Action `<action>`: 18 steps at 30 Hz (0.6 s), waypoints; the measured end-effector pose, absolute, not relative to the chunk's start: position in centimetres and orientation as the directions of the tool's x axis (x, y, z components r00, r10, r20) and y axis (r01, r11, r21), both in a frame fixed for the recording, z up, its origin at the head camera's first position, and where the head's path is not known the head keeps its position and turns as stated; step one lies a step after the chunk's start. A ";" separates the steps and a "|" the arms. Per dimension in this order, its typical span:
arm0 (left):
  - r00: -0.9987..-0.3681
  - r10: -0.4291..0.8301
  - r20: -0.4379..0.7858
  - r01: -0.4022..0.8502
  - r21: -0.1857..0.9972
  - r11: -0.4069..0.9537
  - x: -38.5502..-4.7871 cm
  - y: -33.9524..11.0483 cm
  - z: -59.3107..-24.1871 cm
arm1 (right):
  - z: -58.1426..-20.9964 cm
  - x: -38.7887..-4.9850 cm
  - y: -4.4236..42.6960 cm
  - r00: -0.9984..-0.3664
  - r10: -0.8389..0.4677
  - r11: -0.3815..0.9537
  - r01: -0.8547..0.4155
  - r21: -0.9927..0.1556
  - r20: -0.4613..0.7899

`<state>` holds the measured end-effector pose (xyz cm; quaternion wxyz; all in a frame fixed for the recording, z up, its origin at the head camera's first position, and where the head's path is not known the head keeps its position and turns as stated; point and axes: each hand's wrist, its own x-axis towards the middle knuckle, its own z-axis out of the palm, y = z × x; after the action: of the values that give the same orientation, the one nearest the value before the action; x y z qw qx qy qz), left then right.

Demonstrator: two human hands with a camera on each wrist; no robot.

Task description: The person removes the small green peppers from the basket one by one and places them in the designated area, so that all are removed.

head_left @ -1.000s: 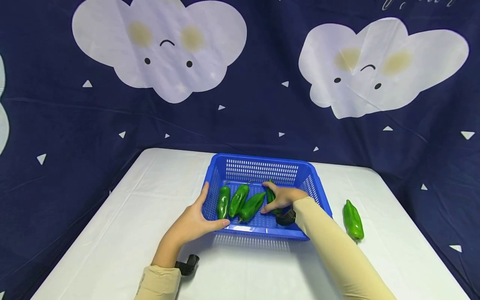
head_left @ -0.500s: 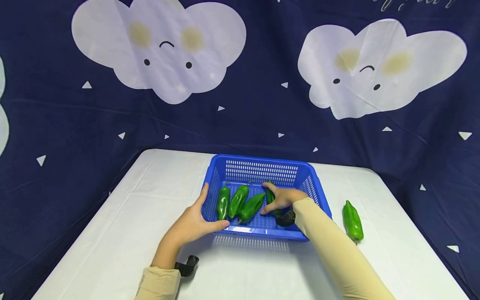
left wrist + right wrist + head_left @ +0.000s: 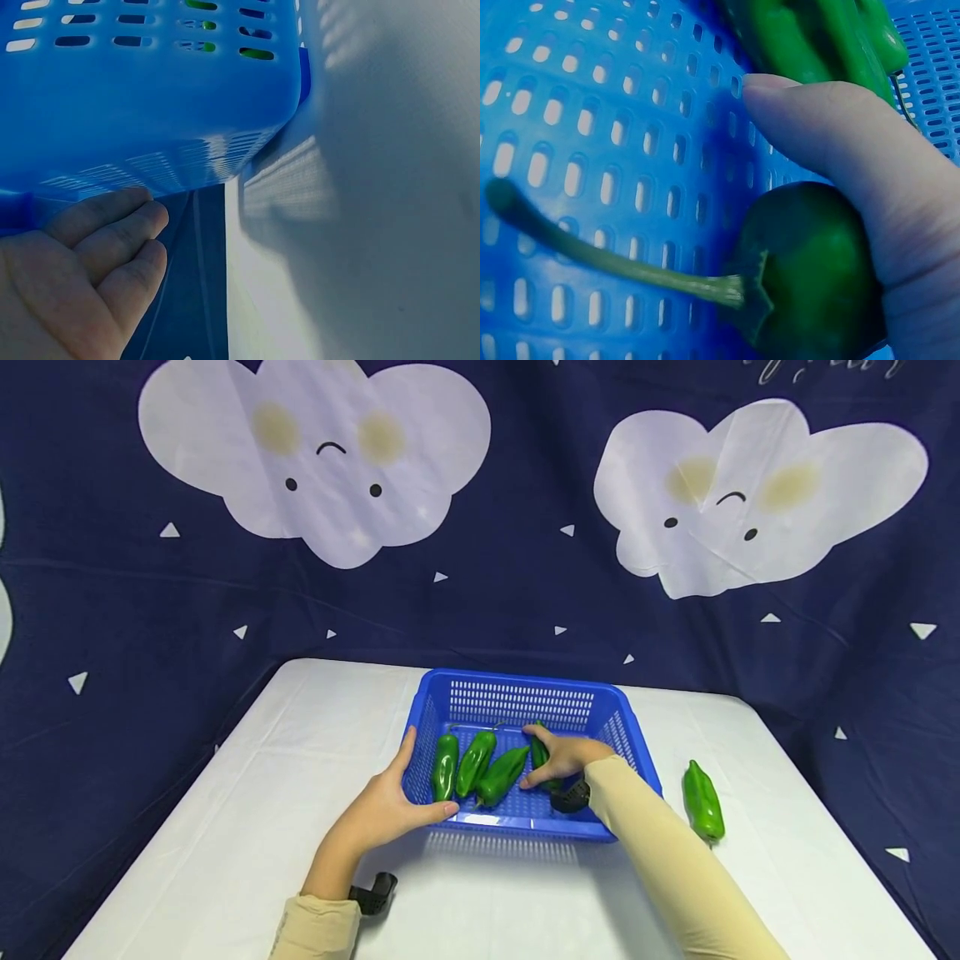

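The left hand [image 3: 386, 810], fingers extended, rests against the near left corner of the basket [image 3: 517, 678], thumb over the near rim, grasping nothing. Inside, toward the left, lie three peppers [image 3: 476, 763]. Right of them, the right hand [image 3: 566, 756] grips a fourth pepper [image 3: 539, 750]. Outside, to the right, a fifth pepper [image 3: 703, 802] lies on the tabletop [image 3: 300, 735].

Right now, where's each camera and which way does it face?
Head: on the head, facing forward and down at the blue basket; left hand and right hand show.
Left wrist: on that wrist, facing the basket's outside; fingers show.
Right wrist: on that wrist, facing a pepper inside; thumb shows.
Head and right wrist share that pepper.
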<state>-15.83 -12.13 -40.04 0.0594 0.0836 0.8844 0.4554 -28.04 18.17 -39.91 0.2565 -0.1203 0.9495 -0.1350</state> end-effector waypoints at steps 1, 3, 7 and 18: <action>-0.979 0.203 -0.032 0.092 0.815 0.572 -15.8 -12.1 -40.1 | -40.0 -28.0 18.2 -0.839 -0.297 0.935 -0.159 -0.318 -0.455; -0.978 0.204 -0.034 0.091 0.815 0.572 -15.8 -12.1 -40.2 | -40.1 -28.0 18.2 -0.840 -0.291 0.937 -0.153 -0.315 -0.458; -0.980 0.198 -0.033 0.088 0.817 0.570 -15.7 -12.1 -40.2 | -40.2 -28.1 18.2 -0.843 -0.291 0.937 -0.154 -0.315 -0.453; -0.980 0.196 -0.032 0.086 0.819 0.568 -15.8 -12.1 -40.2 | -40.2 -28.2 18.3 -0.840 -0.299 0.934 -0.161 -0.317 -0.452</action>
<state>-15.82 -12.11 -40.18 0.0598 0.0799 0.8833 0.4580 -28.21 18.29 -40.18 0.2552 -0.1211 0.9498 -0.1345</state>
